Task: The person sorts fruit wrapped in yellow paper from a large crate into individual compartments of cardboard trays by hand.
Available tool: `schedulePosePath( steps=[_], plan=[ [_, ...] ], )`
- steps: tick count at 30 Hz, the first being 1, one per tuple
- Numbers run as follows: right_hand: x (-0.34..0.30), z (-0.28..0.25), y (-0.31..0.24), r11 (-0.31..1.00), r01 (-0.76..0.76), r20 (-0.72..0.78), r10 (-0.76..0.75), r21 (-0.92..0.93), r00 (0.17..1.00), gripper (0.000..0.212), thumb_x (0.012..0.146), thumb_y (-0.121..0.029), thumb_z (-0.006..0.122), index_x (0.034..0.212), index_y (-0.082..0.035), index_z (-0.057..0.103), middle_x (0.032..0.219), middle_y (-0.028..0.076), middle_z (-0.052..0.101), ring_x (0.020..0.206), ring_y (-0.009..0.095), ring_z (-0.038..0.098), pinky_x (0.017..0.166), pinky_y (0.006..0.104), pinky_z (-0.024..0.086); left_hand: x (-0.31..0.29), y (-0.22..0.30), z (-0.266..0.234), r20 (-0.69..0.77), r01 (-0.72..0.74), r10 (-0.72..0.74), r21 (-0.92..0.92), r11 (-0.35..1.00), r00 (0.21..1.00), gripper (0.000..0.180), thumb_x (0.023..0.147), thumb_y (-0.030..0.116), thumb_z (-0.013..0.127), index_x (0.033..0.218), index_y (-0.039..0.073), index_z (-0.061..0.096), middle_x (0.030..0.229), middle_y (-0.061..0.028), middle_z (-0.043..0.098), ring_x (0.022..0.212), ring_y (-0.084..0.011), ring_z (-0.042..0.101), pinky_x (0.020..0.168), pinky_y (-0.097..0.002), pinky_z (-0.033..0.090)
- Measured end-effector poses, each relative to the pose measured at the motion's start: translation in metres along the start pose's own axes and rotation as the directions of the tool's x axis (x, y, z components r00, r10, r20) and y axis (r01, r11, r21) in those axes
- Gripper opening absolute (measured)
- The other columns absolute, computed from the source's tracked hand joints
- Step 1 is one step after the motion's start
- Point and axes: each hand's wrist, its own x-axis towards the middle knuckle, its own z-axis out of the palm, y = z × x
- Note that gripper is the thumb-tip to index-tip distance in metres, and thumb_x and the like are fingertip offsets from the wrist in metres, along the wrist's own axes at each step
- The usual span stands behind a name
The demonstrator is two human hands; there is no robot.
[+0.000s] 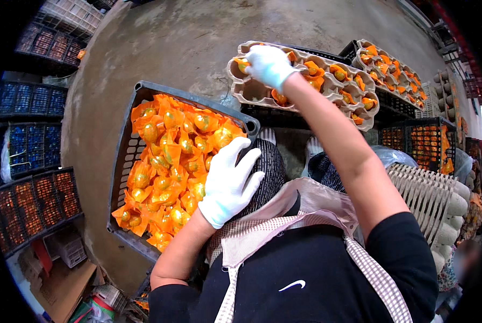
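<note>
My left hand (228, 183), in a white glove, has its fingers spread at the right side of a dark plastic crate (123, 156). Inside the crate lies a heap of round yellow-green fruits (171, 161) in shiny orange wrappers. My right hand (269, 65), also white-gloved, reaches over the far left part of a grey-brown pulp tray (245, 91). Its fingers curl down, slightly blurred, at a wrapped fruit (242, 65) at the tray's left edge. Several other tray cups hold wrapped fruits (314, 75), while some cups near my hand are bare.
A second filled pulp tray (394, 75) sits on a crate at the far right. Stacked pulp trays (424, 199) stand by my right side, near a crate of orange goods (421, 142). Stacked crates (36, 207) line the left side of the concrete floor (187, 32).
</note>
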Motion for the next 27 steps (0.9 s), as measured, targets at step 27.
schedulePosePath(
  steps=[27],
  plan=[
    [-0.098,-0.029,0.017,0.912,0.081,-0.132,-0.03,0.402,0.991,0.028,0.088,-0.033,0.066,0.095,-0.006,0.073,0.084,0.014,0.071,0.078,0.027,0.069,0.072,0.0361,0.053,0.024,-0.085,-0.036,-0.181,0.308,-0.256,0.691,0.654,0.949,0.035,0.07,0.039,0.079,0.082,0.01,0.065,0.09,-0.0095,0.065,0.09,-0.031,0.056,0.073,-0.0468,0.04]
  ],
)
